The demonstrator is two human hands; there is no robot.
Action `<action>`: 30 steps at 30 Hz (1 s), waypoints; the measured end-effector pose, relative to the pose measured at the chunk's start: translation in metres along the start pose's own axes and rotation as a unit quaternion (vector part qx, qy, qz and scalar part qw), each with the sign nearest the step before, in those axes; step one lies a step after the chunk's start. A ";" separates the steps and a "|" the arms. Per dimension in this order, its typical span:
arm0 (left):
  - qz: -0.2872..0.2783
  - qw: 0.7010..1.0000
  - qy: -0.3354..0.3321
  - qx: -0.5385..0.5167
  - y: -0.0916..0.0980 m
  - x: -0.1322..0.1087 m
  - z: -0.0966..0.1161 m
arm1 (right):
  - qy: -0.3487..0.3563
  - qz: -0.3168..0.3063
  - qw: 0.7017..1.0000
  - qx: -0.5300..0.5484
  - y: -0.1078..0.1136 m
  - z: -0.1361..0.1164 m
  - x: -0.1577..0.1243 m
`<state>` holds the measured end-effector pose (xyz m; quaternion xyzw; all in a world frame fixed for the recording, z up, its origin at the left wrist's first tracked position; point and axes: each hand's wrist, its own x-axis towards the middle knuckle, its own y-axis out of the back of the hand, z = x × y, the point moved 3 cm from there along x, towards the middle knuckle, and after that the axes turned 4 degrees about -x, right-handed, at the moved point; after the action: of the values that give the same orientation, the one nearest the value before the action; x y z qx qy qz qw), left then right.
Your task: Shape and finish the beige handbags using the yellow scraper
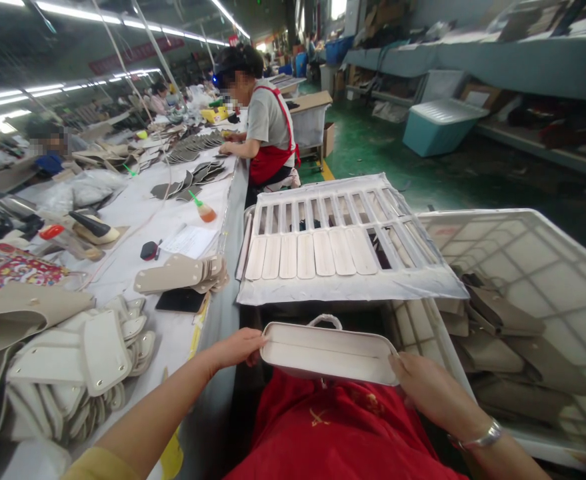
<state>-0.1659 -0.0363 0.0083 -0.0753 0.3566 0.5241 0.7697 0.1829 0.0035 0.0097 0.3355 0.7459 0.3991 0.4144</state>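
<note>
I hold a long cream bag piece [327, 352] level in front of my red apron. It has rounded ends, a raised rim and a seam line along its middle. My left hand [240, 347] pinches its left end, and my right hand [425, 387] grips its right end. Behind its far edge a pale loop, like a wrapped handle [325, 320], sticks up. Just beyond lies a slotted white rack [317, 288], with several cream rounded strips [304, 255] in a row on it. What is under the held piece is hidden.
On the left, a white-covered table [223, 327] bears stacked cream panels [105, 353], taupe panels [173, 275], a black phone [183, 300] and a glue bottle [203, 208]. A white crate [537, 223] at right holds taupe pieces [503, 327]. A co-worker [270, 127] sits farther along the table.
</note>
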 end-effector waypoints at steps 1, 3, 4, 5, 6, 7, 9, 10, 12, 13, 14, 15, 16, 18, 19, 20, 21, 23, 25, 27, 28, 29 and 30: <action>0.014 1.000 -0.005 0.013 0.000 0.000 0.001 | 0.003 -0.003 1.000 -0.001 0.000 0.000 0.000; 0.038 0.999 -0.015 0.032 -0.001 0.000 0.004 | -0.003 -0.014 1.000 0.000 0.002 -0.002 0.000; 0.048 0.998 -0.020 0.040 -0.001 0.000 0.006 | -0.014 -0.020 1.000 0.001 0.003 -0.002 0.000; 0.057 0.997 -0.024 0.044 -0.002 -0.001 0.008 | -0.027 -0.026 0.999 0.000 0.004 -0.003 0.000; 0.064 0.996 -0.029 0.046 -0.002 0.000 0.009 | -0.034 -0.030 0.999 -0.006 0.004 -0.004 0.000; 0.069 0.996 -0.032 0.044 -0.001 0.000 0.011 | -0.036 -0.032 0.999 -0.016 0.005 -0.005 0.000; 0.074 0.996 -0.035 0.032 -0.001 0.001 0.011 | -0.025 -0.032 0.998 -0.039 0.006 -0.007 -0.001; 0.071 0.997 -0.034 0.021 -0.001 0.002 0.011 | -0.021 -0.031 0.998 -0.045 0.006 -0.008 -0.001; 0.052 0.998 -0.025 -0.012 0.000 0.003 0.007 | -0.027 -0.032 0.998 -0.041 0.006 -0.007 -0.001; 0.038 0.998 -0.019 -0.035 0.000 0.004 0.003 | -0.032 -0.036 0.998 -0.035 0.005 -0.006 -0.001; 0.024 0.998 -0.012 -0.061 -0.001 0.004 0.000 | -0.032 -0.040 0.998 -0.032 0.005 -0.005 -0.001; 0.013 0.996 -0.008 -0.090 -0.002 0.003 -0.004 | -0.032 -0.045 0.998 -0.029 0.004 -0.005 0.000; 0.007 0.993 -0.007 -0.119 -0.003 0.002 -0.008 | -0.032 -0.047 0.998 -0.026 0.003 -0.004 0.000; 0.007 0.985 -0.014 -0.172 -0.006 0.001 -0.016 | -0.036 -0.043 0.998 -0.018 0.003 -0.004 0.001; 0.012 0.981 -0.020 -0.192 -0.008 0.001 -0.019 | -0.043 -0.038 0.998 -0.009 0.003 -0.003 0.002; 0.017 0.977 -0.024 -0.209 -0.010 0.002 -0.022 | -0.052 -0.038 0.998 0.003 0.003 -0.003 0.002; 0.020 0.975 -0.027 -0.222 -0.012 0.003 -0.025 | -0.060 -0.041 0.997 0.018 0.003 -0.002 0.002; 0.024 0.971 -0.026 -0.237 -0.014 0.006 -0.028 | -0.074 -0.052 0.995 0.045 0.004 -0.002 0.001; 0.026 0.970 -0.019 -0.242 -0.014 0.008 -0.027 | -0.083 -0.062 0.993 0.060 0.005 -0.003 0.000; 0.025 0.974 -0.010 -0.225 -0.011 0.009 -0.022 | -0.081 -0.060 0.993 0.059 0.006 -0.003 0.001; 0.022 0.978 -0.004 -0.207 -0.010 0.009 -0.019 | -0.079 -0.058 0.993 0.061 0.006 -0.003 0.002; 0.018 0.982 0.003 -0.186 -0.008 0.010 -0.016 | -0.077 -0.057 0.993 0.066 0.005 -0.003 0.003; 0.012 0.986 0.011 -0.167 -0.006 0.010 -0.012 | -0.075 -0.058 0.993 0.075 0.005 -0.002 0.004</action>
<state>-0.1643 -0.0376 -0.0087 -0.2040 0.2740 0.5847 0.7358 0.1806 0.0085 0.0134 0.3509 0.7585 0.2911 0.4656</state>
